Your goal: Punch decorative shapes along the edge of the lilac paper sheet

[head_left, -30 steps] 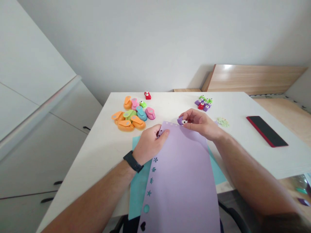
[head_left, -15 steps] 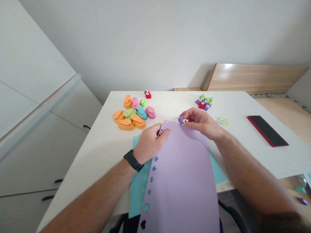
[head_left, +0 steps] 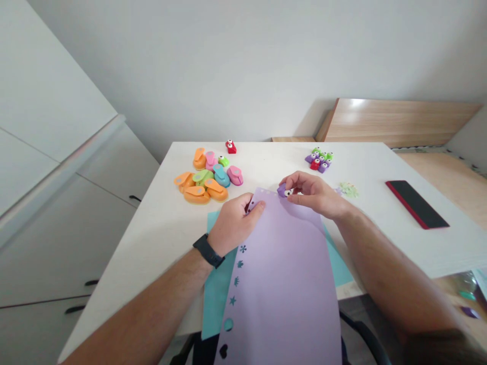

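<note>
A large purple paper sheet (head_left: 285,274) runs from the table's middle down past its front edge. Shapes are cut along its left side, among them a heart, a circle, a star and crowns, and small holes show at its far edge. My left hand (head_left: 239,218), with a dark watch on the wrist, pinches the sheet's far left corner between thumb and fingers. At the far edge, my right hand (head_left: 310,192) is closed around a small purple craft punch (head_left: 283,191) with a star on its white button. Beneath the purple sheet lies a turquoise sheet (head_left: 216,299).
Large orange, green, blue and pink punches (head_left: 207,183) cluster at the back left, with small red punches (head_left: 230,147) behind them. Small purple, green and red punches (head_left: 319,159) stand back right. Paper bits (head_left: 348,189) and a black phone-like object with red edge (head_left: 416,204) lie to the right.
My right hand and the small purple punch have shifted slightly left along the sheet's far edge. My left hand keeps its hold on the corner.
</note>
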`<state>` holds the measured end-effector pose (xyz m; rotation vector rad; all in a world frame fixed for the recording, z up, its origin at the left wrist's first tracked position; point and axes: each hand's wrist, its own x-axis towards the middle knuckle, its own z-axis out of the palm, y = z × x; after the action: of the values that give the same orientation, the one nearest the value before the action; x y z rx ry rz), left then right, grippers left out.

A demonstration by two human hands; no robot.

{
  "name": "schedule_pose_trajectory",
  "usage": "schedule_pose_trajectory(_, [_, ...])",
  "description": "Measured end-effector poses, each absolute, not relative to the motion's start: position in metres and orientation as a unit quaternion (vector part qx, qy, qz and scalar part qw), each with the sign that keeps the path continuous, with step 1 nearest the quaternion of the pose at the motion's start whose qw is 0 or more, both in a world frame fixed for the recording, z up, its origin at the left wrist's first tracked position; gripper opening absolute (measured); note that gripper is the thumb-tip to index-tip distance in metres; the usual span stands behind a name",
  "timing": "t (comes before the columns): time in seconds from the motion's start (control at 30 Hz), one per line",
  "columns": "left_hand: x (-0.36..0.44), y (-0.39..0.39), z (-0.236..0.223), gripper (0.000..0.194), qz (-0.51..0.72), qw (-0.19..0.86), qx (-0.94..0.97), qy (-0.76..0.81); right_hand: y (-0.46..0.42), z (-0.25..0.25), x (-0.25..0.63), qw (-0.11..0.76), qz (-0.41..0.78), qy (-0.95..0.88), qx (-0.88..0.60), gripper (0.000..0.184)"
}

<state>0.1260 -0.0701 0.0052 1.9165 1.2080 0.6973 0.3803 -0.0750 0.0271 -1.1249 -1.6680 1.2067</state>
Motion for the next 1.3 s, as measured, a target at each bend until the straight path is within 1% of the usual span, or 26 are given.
schedule_pose_trajectory(0.13, [0.126, -0.071, 0.006, 0.033, 0.271, 0.373, 0.752, 0.472, -0.076, 0.029, 0.38, 0.38, 0.487, -0.652, -0.44, 0.024])
schedule_pose_trajectory(0.3, [0.125, -0.071, 0.006, 0.033, 0.268, 0.382, 0.748, 0.472, -0.076, 0.029, 0.381, 0.378, 0.473, -0.663, -0.44, 0.029])
schedule_pose_trajectory(0.87, [0.126, -0.071, 0.006, 0.032, 0.265, 0.359, 0.763, 0.468, -0.077, 0.026, 0.377, 0.321, 0.483, -0.69, -0.433, 0.032])
schedule_pose_trajectory(1.0, [0.127, -0.072, 0.006, 0.032, 0.264, 0.36, 0.764, 0.466, -0.075, 0.019, 0.377, 0.318, 0.462, -0.699, -0.442, 0.033])
schedule_pose_trajectory(1.3, [0.128, -0.072, 0.006, 0.036, 0.268, 0.342, 0.767, 0.472, -0.074, 0.02, 0.374, 0.282, 0.408, -0.729, -0.471, 0.028])
